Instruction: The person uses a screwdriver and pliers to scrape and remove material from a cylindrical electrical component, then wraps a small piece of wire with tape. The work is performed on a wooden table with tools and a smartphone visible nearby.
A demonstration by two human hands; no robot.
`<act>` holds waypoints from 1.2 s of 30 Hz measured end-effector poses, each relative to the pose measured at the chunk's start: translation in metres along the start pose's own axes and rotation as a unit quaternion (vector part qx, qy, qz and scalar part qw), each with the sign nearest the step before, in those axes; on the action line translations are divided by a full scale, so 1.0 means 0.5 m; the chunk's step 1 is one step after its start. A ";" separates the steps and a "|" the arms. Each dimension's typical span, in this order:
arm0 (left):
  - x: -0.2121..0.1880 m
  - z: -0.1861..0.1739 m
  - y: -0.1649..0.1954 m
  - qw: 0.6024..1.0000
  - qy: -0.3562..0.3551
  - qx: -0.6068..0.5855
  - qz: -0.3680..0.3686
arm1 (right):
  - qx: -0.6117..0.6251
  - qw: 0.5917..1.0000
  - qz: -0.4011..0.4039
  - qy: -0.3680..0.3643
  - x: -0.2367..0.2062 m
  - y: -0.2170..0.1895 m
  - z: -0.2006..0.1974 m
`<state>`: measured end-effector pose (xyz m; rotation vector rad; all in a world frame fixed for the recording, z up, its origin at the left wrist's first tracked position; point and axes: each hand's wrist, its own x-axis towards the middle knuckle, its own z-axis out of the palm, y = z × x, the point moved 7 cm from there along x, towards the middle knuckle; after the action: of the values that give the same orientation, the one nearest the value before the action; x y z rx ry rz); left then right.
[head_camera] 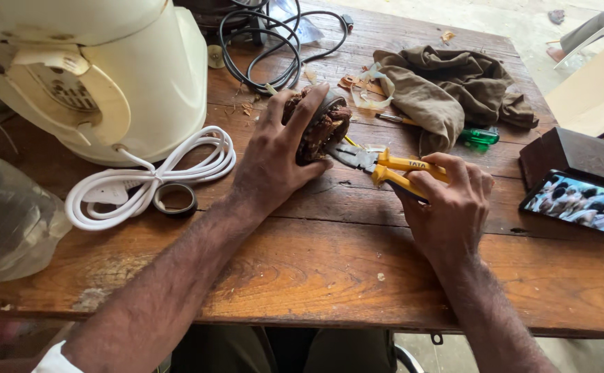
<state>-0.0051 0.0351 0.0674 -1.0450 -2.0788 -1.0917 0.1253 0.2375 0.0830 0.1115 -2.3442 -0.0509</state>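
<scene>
Left hand (274,162) clasps motor winding (322,126), right hand (447,204) squeezes yellow pliers (391,169) (rag (447,90), cords (157,173) nearby).

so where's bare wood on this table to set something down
Bare table runs along the near edge, between the two forearms, and right of the right hand below the phone. Crowded: around the left hand on the motor winding, the white cord, the rag.

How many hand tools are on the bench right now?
2. Yellow-handled pliers in the right hand, jaws at the motor winding held by the left hand; a green-handled screwdriver partly under the cloth, which may hide more.
</scene>
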 end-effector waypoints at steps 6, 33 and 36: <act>0.002 -0.004 0.008 1.000 -0.007 0.011 -0.013 | -0.022 1.000 0.004 0.000 0.000 0.004 0.013; 0.000 0.011 0.007 0.997 -0.015 0.059 -0.040 | -0.016 1.000 0.002 -0.022 0.008 -0.007 0.028; -0.001 0.003 0.015 0.998 -0.006 0.055 -0.019 | -0.011 1.000 0.000 -0.022 0.008 -0.011 0.030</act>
<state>0.0012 0.0387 0.0694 -0.9650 -2.1499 -0.9788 0.1120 0.2317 0.0748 0.1008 -2.3879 -0.0799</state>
